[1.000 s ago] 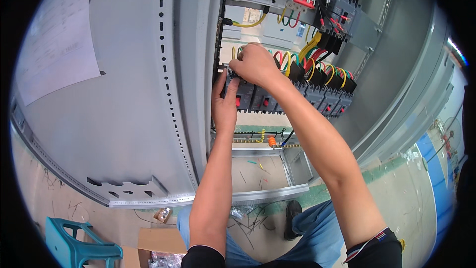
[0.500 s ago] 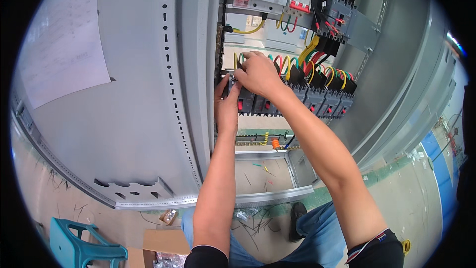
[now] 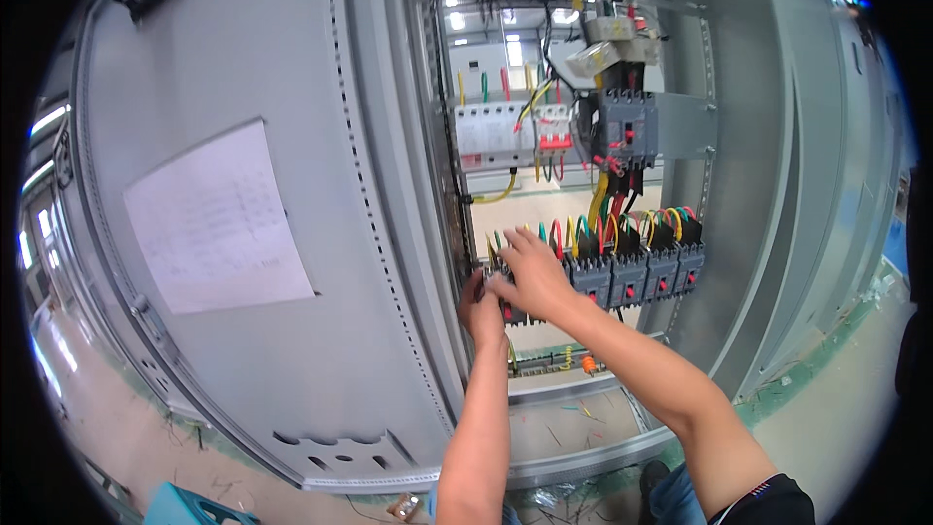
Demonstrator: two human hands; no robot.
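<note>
My left hand point(image 3: 483, 316) is at the left end of a row of dark grey circuit breakers point(image 3: 590, 280) with red switches. Its thumb and fingers close at the top of the leftmost breaker, round something too small and blurred to make out. My right hand point(image 3: 540, 282) is held over the neighbouring breakers, palm down. Its fingers stretch apart towards the wires, and its thumb reaches close to my left fingers. Yellow, green and red wires point(image 3: 580, 231) loop up from the breakers' tops; those near my hands are partly hidden.
The grey cabinet door point(image 3: 233, 369) stands at left with a paper sheet point(image 3: 219, 224) on it. Above the breakers are a white surge protector block point(image 3: 494, 133), a red-handled small breaker point(image 3: 554, 139) and a larger breaker point(image 3: 630, 129). A teal stool point(image 3: 190, 507) stands lower left.
The view has tilted up, so the cabinet sits lower and more upper parts show. My right hand's fingers have spread from a closer pinch; my left hand stays at the leftmost breaker.
</note>
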